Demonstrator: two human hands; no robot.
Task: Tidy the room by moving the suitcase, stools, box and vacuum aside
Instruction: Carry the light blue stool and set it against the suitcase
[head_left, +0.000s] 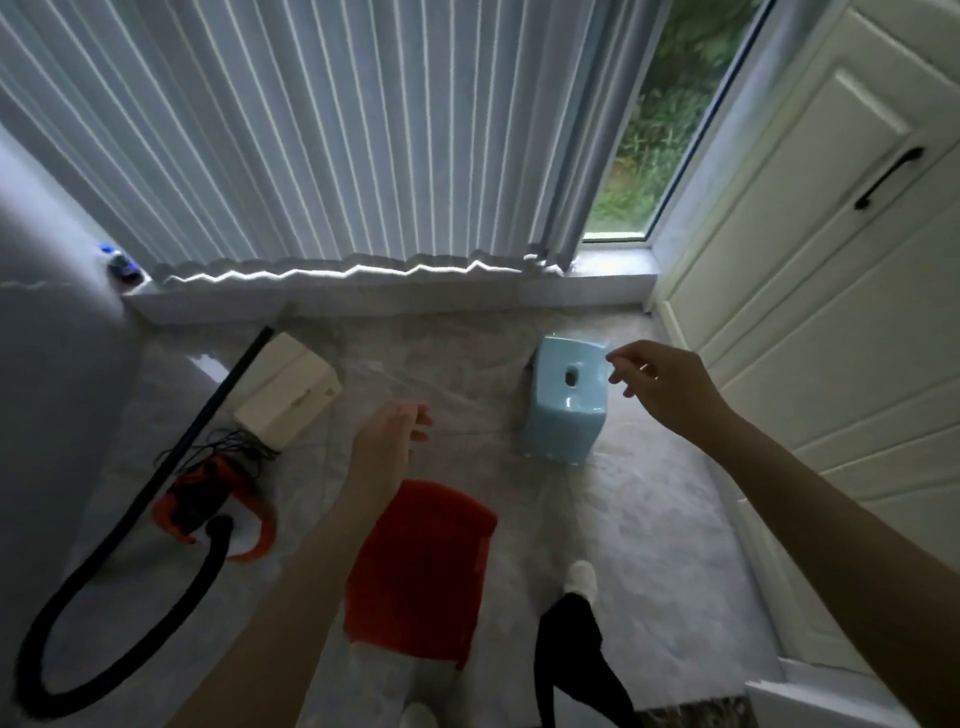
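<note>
Both hands are reaching out over the floor (649, 519) and holding nothing. The left hand (387, 441) is hanging above the near-middle of the scene with its fingers loosely curled and relaxed, just beyond the far edge of the red stool (421, 566). The right hand (662, 382) is hovering at the right side of the blue stool (569, 397), fingers slack and spread a little, the fingertips just beside the stool's top edge — whether they are touching it cannot be told.

The blue stool is standing upright on the floor, right of centre, near the window sill (613, 265). The red stool is sitting nearer, between the two forearms. The box (285, 389) — cream, tilted — is lying to the left, near the sill, with a black wand (208, 410) crossing beside it. The vacuum (208, 504), orange and black, is sitting near-left of the box, its hose (104, 613) looping toward the near-left corner and a tangle of cord lying between it and the box.

Vertical blinds (311, 130) are covering most of the window, and a white door (831, 260) is standing on the right.
</note>
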